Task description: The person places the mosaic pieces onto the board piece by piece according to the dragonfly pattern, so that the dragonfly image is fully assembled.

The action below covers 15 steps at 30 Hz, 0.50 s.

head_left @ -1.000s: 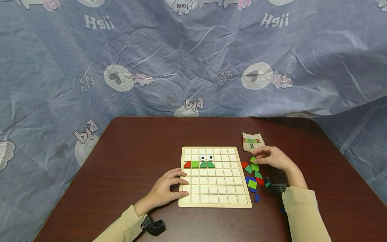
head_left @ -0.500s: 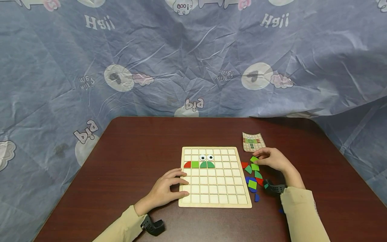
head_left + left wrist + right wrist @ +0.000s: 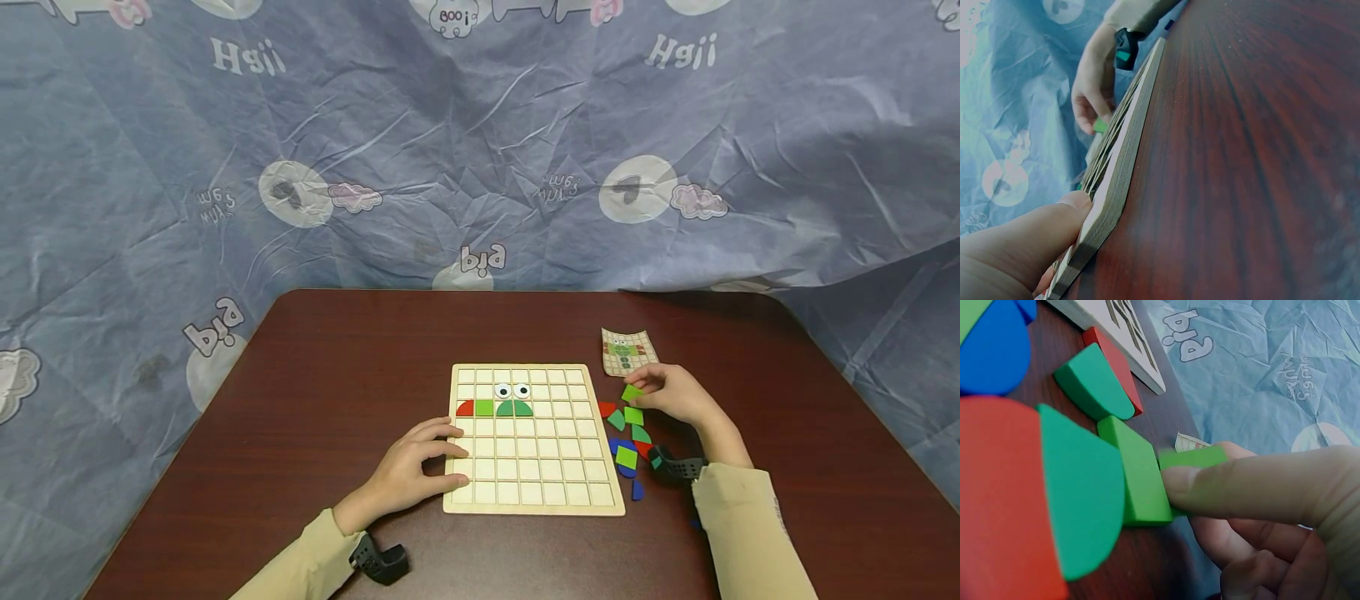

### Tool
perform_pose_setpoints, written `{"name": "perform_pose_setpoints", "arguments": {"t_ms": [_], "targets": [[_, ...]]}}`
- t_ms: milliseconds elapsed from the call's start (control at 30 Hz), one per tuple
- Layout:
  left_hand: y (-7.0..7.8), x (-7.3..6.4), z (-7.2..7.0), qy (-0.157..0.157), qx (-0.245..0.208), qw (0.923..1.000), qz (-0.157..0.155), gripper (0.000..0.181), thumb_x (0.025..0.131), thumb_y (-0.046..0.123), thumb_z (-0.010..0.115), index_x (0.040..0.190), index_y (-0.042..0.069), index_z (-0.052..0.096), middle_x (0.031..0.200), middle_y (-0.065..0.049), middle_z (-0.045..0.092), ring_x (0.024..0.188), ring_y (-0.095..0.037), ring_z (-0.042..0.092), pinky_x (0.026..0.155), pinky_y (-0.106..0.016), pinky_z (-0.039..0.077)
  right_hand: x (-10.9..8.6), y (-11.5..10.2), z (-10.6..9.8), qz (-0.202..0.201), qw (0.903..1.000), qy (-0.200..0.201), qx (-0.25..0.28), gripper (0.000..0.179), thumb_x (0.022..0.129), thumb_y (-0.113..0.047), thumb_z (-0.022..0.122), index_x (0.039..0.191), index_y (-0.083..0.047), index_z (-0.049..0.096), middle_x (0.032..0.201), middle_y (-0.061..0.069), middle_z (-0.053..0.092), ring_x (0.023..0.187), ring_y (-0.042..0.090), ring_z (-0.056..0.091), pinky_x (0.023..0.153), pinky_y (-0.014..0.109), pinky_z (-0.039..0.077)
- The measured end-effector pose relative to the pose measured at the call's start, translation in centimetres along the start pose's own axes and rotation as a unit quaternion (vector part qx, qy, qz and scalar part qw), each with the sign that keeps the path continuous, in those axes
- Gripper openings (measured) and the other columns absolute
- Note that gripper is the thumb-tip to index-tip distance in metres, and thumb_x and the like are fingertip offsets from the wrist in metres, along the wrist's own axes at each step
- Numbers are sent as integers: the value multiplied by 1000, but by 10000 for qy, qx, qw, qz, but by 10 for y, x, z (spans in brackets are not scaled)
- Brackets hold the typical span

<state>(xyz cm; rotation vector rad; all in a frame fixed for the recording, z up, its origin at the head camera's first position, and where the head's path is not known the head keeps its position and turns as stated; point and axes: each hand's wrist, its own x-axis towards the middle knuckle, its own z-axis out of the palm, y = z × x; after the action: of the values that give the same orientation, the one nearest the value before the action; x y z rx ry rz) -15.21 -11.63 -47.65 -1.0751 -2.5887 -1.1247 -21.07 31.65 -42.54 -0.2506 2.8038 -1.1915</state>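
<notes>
Between thumb and fingers, my right hand [image 3: 684, 398] pinches a light green square block [image 3: 1200, 457], right of the board. The right wrist view has it beside another light green block [image 3: 1138, 478]. My left hand [image 3: 405, 473] rests with spread fingers on the left edge of the pale wooden grid board [image 3: 551, 450]. On the board lie a red quarter-round block [image 3: 466, 408], a light green square [image 3: 483, 407], two dark green quarter-rounds [image 3: 513, 408] and two eye pieces [image 3: 512, 391]. The left wrist view shows my thumb [image 3: 1063, 219] on the board's rim.
Loose blocks are strewn along the board's right side: a red one [image 3: 606, 408], green quarter-rounds [image 3: 617, 419], a light green square [image 3: 626, 457] over blue pieces, and a small blue one [image 3: 637, 490]. A picture card [image 3: 627, 352] lies behind them on the brown table [image 3: 360, 358].
My right hand has shifted slightly, and the light green block in its fingers now sits a little higher and apart from the block below it. The left hand and board stay put.
</notes>
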Motion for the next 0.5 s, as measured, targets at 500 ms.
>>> {"name": "perform_pose_setpoints", "arguments": {"t_ms": [500], "targets": [[1,0,-1,-22,-58,10000,-5,30,82,45,70,103,23,71,125,4,57,130,-22,40,99,-47,42,0,-27,-1,-66,9992,374,-109,36,84,-28,72,110,-3,68,107,17,62,86,27,64,71,36,55]]}}
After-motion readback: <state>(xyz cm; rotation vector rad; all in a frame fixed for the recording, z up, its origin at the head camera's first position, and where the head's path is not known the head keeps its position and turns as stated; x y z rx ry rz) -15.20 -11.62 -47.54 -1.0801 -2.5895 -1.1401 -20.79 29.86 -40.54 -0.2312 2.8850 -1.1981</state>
